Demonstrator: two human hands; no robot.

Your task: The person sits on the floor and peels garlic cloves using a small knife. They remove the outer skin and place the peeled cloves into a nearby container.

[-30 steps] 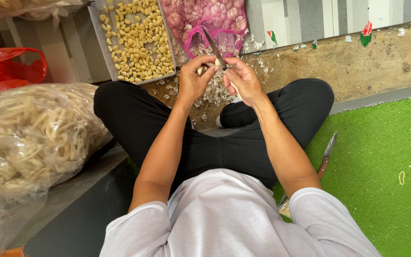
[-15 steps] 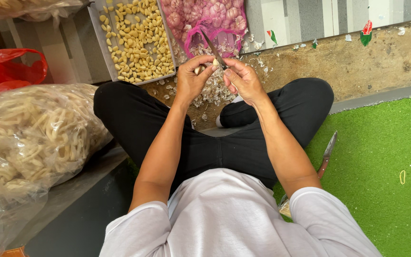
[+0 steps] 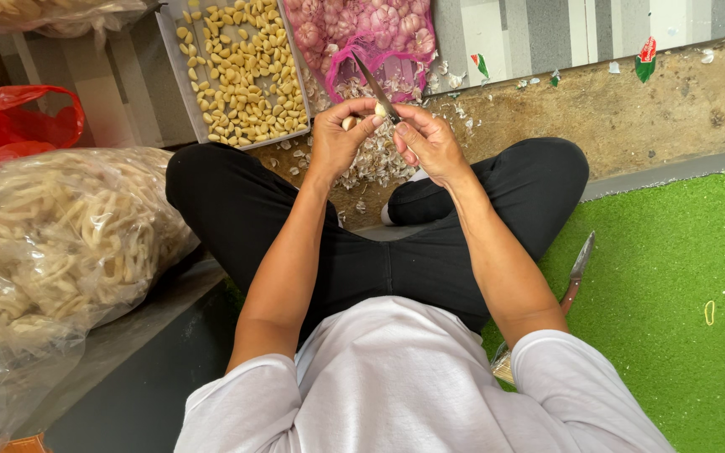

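A person sits cross-legged on the floor, seen from above, in black trousers and a white shirt. The left hand (image 3: 337, 138) pinches a pale garlic clove (image 3: 380, 109) between thumb and fingertips. The right hand (image 3: 425, 143) is closed around a small knife (image 3: 372, 80), whose blade points up and away, touching the clove. Below the hands, papery garlic skins (image 3: 371, 164) litter a worn brown concrete floor (image 3: 631, 109). Just beyond lie a grey tray of peeled cloves (image 3: 241, 71) and a pink mesh bag of garlic bulbs (image 3: 362, 33). To the left sit a big clear plastic sack of pale strips (image 3: 52, 243) and a red plastic bag (image 3: 10, 126). To the right spreads green artificial turf (image 3: 673, 277), where a second knife (image 3: 576, 268) lies beside the person's knee.
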